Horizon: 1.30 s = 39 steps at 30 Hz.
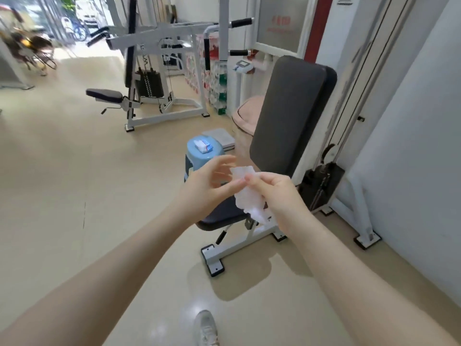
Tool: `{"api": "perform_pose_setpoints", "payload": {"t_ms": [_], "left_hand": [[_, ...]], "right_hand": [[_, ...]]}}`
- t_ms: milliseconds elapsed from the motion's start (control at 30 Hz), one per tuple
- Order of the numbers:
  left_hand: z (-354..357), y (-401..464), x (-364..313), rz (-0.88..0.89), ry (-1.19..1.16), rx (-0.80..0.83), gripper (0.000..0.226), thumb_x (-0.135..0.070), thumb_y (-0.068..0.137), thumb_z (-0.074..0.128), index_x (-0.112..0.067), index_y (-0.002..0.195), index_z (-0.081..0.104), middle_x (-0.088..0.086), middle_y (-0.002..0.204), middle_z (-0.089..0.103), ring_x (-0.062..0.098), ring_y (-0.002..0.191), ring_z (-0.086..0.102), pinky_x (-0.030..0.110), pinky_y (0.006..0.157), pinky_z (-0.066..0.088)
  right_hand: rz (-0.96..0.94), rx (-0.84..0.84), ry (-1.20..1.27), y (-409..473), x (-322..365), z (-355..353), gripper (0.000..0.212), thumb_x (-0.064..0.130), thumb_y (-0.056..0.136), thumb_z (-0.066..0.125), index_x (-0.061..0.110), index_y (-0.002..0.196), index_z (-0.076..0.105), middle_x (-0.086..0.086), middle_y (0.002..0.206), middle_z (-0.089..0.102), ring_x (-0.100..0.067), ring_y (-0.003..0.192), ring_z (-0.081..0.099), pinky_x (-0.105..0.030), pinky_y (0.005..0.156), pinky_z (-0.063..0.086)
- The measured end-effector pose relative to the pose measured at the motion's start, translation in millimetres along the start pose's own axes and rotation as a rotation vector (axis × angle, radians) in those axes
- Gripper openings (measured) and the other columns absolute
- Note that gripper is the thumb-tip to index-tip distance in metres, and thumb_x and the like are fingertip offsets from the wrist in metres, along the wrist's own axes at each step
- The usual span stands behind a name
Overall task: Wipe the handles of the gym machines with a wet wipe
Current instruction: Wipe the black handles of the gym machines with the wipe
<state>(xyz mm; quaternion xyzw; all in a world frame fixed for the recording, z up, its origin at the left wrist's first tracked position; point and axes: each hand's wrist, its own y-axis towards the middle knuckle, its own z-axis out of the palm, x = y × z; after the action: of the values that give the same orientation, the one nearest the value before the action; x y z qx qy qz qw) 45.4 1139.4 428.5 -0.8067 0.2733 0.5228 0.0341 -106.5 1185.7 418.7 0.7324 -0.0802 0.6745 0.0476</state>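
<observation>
Off at ten o'clock a white seated weight machine (149,71) stands well back on the beige floor (74,171), its black seat pad (104,94) jutting toward nine. Nearer, at about twelve, a blue plastic stool (197,156) carries a small white-and-blue packet (204,146) on its top. The person's left hand (207,182) is out in front, fingers loosely spread, the thumb and a fingertip meeting the top edge of the wet wipe (249,193); whether they actually nip it or just touch is hard to tell through the blur. The wipe hangs crumpled between the two hands, over the black seat (219,216) of the closest machine. The right hand (277,196) pinches the wipe, thumb against curled fingers. Behind, at one o'clock, rises that machine's black backrest (291,113), and higher up two black-gripped handles (240,22) stick out from a white upright. A pale sneaker (205,328) shows at six.
</observation>
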Motion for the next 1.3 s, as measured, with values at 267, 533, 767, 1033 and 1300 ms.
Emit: {"api": "perform_pose_setpoints", "payload": {"t_ms": [267, 533, 767, 1033, 1300], "left_hand": [[-125.8, 108.7, 116.7, -0.221, -0.333, 0.052, 0.011, -0.007, 0.088, 0.061, -0.013, 0.094, 0.068, -0.006, 0.087, 0.072, 0.003, 0.082, 0.067, 0.014, 0.072, 0.049], [-259.4, 203.7, 222.9, -0.321, -0.508, -0.023, 0.017, -0.016, 0.093, 0.053, -0.011, 0.078, 0.059, 0.000, 0.076, 0.064, 0.015, 0.073, 0.062, 0.024, 0.075, 0.054], [-379.9, 284.3, 346.6, -0.388, -0.609, -0.021, 0.023, -0.018, 0.098, 0.044, -0.013, 0.077, 0.052, 0.000, 0.071, 0.064, 0.016, 0.068, 0.062, 0.026, 0.069, 0.055], [-578.1, 398.4, 470.9, -0.548, -0.692, 0.032, 0.026, -0.031, 0.098, 0.043, -0.013, 0.089, 0.060, 0.009, 0.083, 0.064, 0.012, 0.065, 0.060, 0.018, 0.051, 0.045], [-677.7, 522.1, 569.9, -0.794, -1.231, 0.163, 0.082, -0.075, 0.082, 0.028, -0.008, 0.117, 0.059, 0.010, 0.105, 0.069, 0.022, 0.089, 0.068, 0.033, 0.081, 0.054]], "right_hand": [[0.068, 0.190, 0.108, 182.1, 16.5, 121.2, 0.040, 0.016, 0.097, 0.044, -0.023, 0.106, 0.049, -0.016, 0.080, 0.050, -0.019, 0.057, 0.051, -0.021, 0.044, 0.041], [0.154, 0.307, 0.150, 339.1, 24.5, 230.2, 0.052, 0.029, 0.090, 0.047, -0.015, 0.118, 0.047, -0.023, 0.105, 0.057, -0.031, 0.097, 0.054, -0.042, 0.089, 0.041], [0.173, 0.307, 0.157, 470.1, 1.2, 351.8, 0.043, 0.021, 0.085, 0.057, -0.007, 0.117, 0.048, -0.019, 0.109, 0.060, -0.025, 0.094, 0.059, -0.030, 0.081, 0.048], [0.323, 0.413, 0.130, 636.3, 27.4, 521.5, 0.040, 0.022, 0.081, 0.058, -0.002, 0.113, 0.057, -0.014, 0.101, 0.058, -0.026, 0.090, 0.053, -0.032, 0.076, 0.041], [0.189, 0.050, 0.282, 818.8, 45.5, 639.7, 0.011, 0.014, 0.096, 0.047, 0.009, 0.093, 0.057, -0.011, 0.088, 0.065, -0.020, 0.077, 0.064, -0.030, 0.070, 0.053]]}}
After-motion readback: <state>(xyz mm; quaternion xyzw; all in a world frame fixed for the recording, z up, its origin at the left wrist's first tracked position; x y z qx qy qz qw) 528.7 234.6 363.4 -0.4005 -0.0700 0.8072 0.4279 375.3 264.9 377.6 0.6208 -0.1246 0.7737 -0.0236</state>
